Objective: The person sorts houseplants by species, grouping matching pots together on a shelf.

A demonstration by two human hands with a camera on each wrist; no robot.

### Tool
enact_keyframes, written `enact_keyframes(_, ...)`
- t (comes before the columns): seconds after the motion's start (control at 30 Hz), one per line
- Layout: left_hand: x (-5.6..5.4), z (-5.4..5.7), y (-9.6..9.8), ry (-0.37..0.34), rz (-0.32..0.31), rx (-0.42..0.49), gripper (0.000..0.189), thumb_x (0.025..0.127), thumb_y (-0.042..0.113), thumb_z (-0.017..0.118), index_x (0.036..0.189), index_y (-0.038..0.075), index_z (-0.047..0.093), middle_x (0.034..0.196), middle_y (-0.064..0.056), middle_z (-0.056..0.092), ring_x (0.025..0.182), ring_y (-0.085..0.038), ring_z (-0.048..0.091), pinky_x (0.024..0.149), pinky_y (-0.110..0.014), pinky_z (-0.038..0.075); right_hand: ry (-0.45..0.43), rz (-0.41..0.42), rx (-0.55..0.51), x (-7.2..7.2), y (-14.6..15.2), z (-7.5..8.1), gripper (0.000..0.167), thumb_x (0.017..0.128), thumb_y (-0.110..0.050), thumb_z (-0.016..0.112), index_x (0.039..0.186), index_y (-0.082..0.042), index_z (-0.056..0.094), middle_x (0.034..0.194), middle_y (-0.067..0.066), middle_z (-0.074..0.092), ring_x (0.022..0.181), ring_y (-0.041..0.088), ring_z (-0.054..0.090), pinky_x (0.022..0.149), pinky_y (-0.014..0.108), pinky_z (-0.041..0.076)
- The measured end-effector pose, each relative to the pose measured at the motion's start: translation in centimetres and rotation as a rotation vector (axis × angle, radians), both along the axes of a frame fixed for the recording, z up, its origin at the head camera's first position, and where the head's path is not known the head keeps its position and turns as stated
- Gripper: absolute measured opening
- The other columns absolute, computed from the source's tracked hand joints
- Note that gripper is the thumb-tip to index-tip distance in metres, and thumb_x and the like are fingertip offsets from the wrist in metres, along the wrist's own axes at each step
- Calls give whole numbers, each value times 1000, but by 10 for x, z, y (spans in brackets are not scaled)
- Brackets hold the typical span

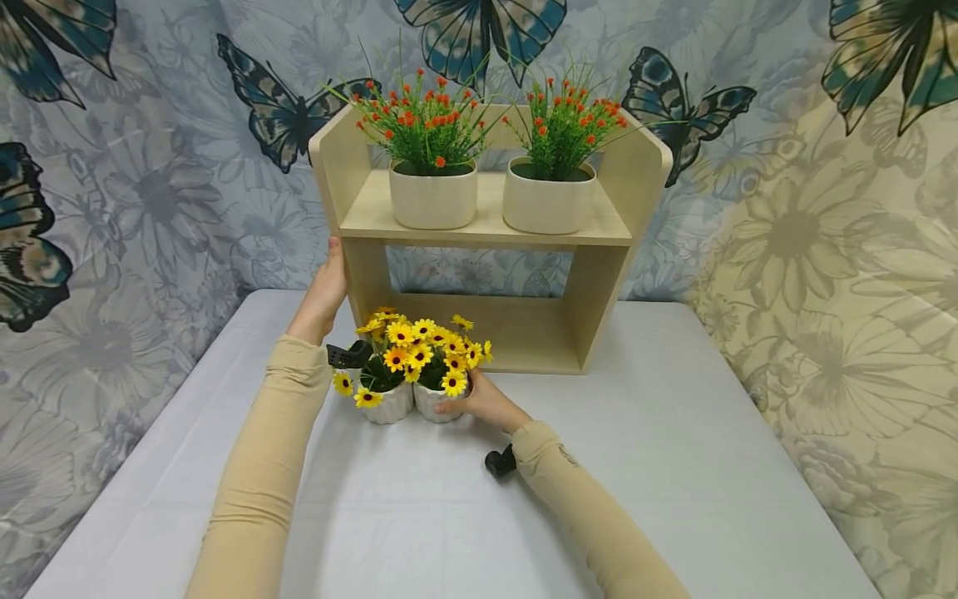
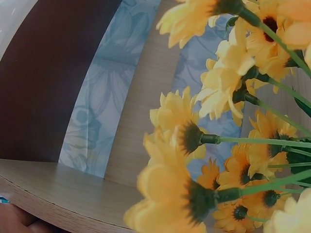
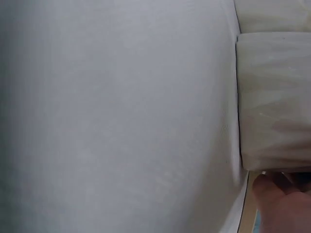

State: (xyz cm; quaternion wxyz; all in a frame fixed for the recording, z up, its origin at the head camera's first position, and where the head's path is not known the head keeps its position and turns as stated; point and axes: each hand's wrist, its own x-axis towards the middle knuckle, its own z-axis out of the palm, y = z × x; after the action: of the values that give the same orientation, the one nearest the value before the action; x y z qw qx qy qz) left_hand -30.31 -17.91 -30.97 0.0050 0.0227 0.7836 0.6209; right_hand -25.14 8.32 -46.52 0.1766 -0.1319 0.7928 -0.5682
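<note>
A light wooden two-tier shelf (image 1: 486, 235) stands at the back of the white table. My left hand (image 1: 322, 295) rests against the outer face of its left side panel; in the left wrist view, part of that hand (image 2: 22, 221) shows just outside the panel edge. In front of the shelf, two white pots of yellow daisies stand side by side, the left pot (image 1: 391, 406) and the right pot (image 1: 430, 403). My right hand (image 1: 486, 402) grips the right pot from its right side, thumb across the front. Yellow flowers (image 2: 165, 184) fill much of the left wrist view.
On the upper tier stand two cream pots, the left one (image 1: 434, 197) and the right one (image 1: 550, 197), with red-orange flowers. The lower tier (image 1: 524, 329) is open at the front. White cloth (image 1: 674, 466) covers the table. A butterfly-print backdrop (image 1: 808, 249) surrounds it.
</note>
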Motion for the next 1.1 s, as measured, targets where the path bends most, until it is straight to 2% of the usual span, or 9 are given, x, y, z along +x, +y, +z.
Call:
enact_keyframes(0.23,2,1,0,7,-2,18,85,84,71,9,150,17,6,154,-8,0,138,-26,-3,109,-46,1,-11,-23,19,0,-4,7,110,67,-39,83,149,-12,15,147,12,27,132,26,28,105,45,25)
enact_keyframes(0.4,3,2,-3,12,4,21,86,85,70,8,150,15,8,154,-11,3,138,-28,-2,109,-47,3,14,-34,-61,-3,-12,7,104,68,-32,85,148,-21,19,147,3,28,131,21,30,104,42,27)
enact_keyframes(0.47,3,3,-4,14,6,22,86,85,70,8,150,15,9,153,-11,3,138,-28,-2,109,-48,3,30,-31,-101,-7,-14,2,101,67,-30,85,146,-26,22,144,-3,32,128,17,34,103,41,29)
enact_keyframes(0.63,2,3,-3,27,9,15,85,85,70,9,150,15,11,153,-11,6,138,-28,0,109,-48,4,30,-33,-148,-8,-15,0,99,68,-26,85,145,-27,23,141,-4,37,125,17,39,101,41,32)
enact_keyframes(0.73,1,3,-3,27,11,12,86,85,70,9,150,16,9,153,-11,6,138,-28,0,109,-47,4,31,-48,-160,-9,-15,-1,99,67,-25,86,145,-25,25,139,-2,40,124,19,40,101,40,32)
enact_keyframes(0.93,1,1,-3,2,6,-2,87,83,72,8,150,15,4,154,-10,-1,137,-28,-5,109,-48,1,-2,-127,-100,-6,-17,-5,106,66,-31,86,146,-9,21,143,10,34,128,26,35,103,41,30)
enact_keyframes(1.1,1,-1,-1,18,3,3,87,83,72,9,150,15,12,153,-12,8,138,-29,3,109,-46,4,-36,-154,-80,-3,-13,-4,111,67,-34,85,147,-5,14,146,15,27,130,30,30,103,45,29)
